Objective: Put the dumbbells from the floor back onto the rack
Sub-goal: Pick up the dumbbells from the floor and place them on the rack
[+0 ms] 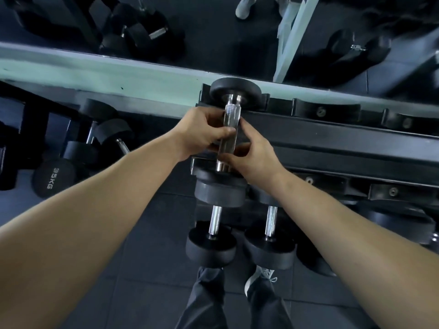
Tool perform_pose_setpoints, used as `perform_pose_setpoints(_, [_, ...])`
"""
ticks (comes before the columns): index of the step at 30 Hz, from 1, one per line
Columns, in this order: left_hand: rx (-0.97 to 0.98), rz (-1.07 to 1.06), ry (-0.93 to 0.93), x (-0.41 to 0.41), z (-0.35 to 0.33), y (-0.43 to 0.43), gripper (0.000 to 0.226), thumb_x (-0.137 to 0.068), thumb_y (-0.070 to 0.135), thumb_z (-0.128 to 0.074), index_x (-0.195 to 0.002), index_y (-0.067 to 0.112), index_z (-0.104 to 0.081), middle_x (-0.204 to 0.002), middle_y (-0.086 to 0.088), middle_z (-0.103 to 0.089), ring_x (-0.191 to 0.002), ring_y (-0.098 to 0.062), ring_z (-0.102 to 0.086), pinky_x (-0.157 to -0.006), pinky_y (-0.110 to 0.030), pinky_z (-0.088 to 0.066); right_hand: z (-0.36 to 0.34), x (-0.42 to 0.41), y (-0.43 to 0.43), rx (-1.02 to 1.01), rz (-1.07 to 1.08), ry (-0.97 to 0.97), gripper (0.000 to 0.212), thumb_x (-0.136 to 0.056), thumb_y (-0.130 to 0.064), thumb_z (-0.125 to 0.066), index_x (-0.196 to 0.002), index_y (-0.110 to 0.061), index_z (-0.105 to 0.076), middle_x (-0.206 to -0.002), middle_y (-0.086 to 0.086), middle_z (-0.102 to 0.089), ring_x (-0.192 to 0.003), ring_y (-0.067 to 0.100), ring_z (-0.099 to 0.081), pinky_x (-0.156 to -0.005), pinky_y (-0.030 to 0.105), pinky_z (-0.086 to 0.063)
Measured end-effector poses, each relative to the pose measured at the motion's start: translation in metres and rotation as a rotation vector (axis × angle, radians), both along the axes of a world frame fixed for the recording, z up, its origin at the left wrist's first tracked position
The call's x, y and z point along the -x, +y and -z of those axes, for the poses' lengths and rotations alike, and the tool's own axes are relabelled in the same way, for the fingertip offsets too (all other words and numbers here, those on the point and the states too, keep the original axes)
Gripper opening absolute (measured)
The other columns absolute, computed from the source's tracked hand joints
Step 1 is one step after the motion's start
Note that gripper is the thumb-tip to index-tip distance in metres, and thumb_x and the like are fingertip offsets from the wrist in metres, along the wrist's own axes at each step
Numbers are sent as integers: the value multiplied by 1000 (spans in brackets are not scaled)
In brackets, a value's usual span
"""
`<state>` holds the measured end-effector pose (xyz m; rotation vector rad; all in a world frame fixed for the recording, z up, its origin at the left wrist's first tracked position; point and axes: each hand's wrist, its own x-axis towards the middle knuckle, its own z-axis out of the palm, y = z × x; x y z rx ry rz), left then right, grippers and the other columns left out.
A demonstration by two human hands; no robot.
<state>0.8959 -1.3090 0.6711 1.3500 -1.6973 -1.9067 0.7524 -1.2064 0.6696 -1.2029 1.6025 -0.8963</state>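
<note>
Long black steel rack [332, 136] spans your view. Black round-headed dumbbell with chrome knurled handle [227, 129] lies across its top tier. Your left hand [202, 134] and right hand [254, 153]: fingers clamped on the handle.

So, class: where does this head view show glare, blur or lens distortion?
Head view: glare streaks the chrome handle between the left hand and right hand; the wide lens bows the pale ledge and stretches the forearms; the top dumbbells are dim and soft.
</note>
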Motion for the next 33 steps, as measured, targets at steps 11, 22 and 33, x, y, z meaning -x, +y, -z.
perform_pose_setpoints(11, [-38,22,70,-2,24,-9,31,-95,4,-74,-125,7,-73,-110,-12,-80,-99,-24,-80,-82,-39,-66,23,3,-5,-92,-5,40,90,-79,-19,-81,-153,-38,-33,-90,0,-76,-78,12,-73,-80,38,-61])
perform_pose_setpoints(22, [67,98,-80,1,21,-8,32,-94,16,-77,-125,18,-73,-112,0,-80,-105,-15,-77,-99,-43,-62,20,10,-2,-125,8,48,88,-80,-24,-84,-152,-39,-35,-92,-5,-74,-86,5,-71,-79,18,-58])
perform_pose_setpoints(33, [384,171,-151,22,-16,39,38,-88,33,-83,-122,27,-66,-103,9,-73,-93,-2,-70,-80,-15,-56,9,30,57,-151,254,61,81,-80,-31,-84,-148,-37,-41,-108,-10,-70,-81,1,-70,-74,12,-55])
